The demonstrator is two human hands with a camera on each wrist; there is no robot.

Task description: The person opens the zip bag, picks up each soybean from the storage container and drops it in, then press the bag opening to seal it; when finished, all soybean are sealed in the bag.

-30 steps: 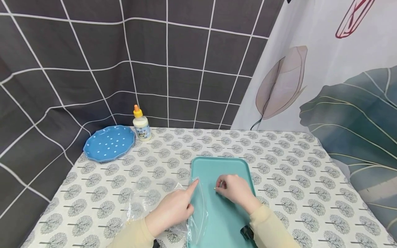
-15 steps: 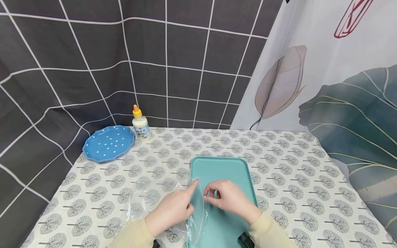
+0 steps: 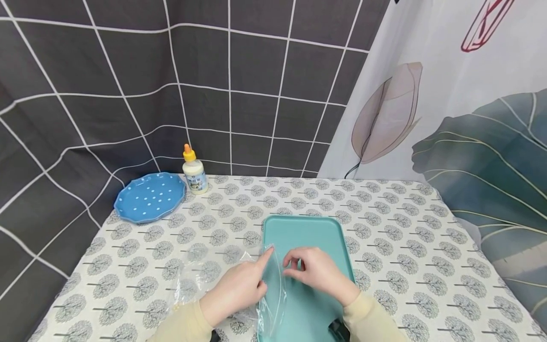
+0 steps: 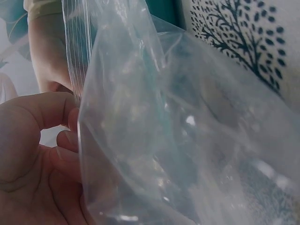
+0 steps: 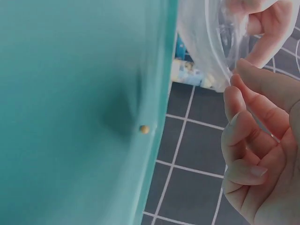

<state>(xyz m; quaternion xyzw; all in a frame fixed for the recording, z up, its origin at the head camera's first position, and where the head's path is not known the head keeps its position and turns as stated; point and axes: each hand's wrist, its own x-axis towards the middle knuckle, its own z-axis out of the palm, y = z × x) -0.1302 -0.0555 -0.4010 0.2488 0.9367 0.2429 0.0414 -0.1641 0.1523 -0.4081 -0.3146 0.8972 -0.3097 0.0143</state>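
Note:
My left hand (image 3: pixel 239 285) pinches the mouth of a clear zip bag (image 3: pixel 194 280), index finger pointing along its top edge. Small yellowish bits (image 4: pixel 161 180) show blurred through the plastic in the left wrist view. My right hand (image 3: pixel 318 273) hovers over the teal tray (image 3: pixel 305 228), fingers loosely bent and fingertips close beside the bag's mouth. I see nothing between its thumb and index finger. In the right wrist view, one small round tan bean (image 5: pixel 144 129) shows by the inner rim of the tray.
A blue plate with white dots (image 3: pixel 149 197) lies at the table's far left. Beside it stands a white glue bottle (image 3: pixel 195 175) with a yellow cap and orange tip. Dark checked cloth (image 3: pixel 252 109) hangs behind the patterned tablecloth (image 3: pixel 397 256).
My right hand has moved left from over the tray to the bag's mouth. The small pale bean earlier at its fingertips no longer shows there. My left hand and the bag stay put.

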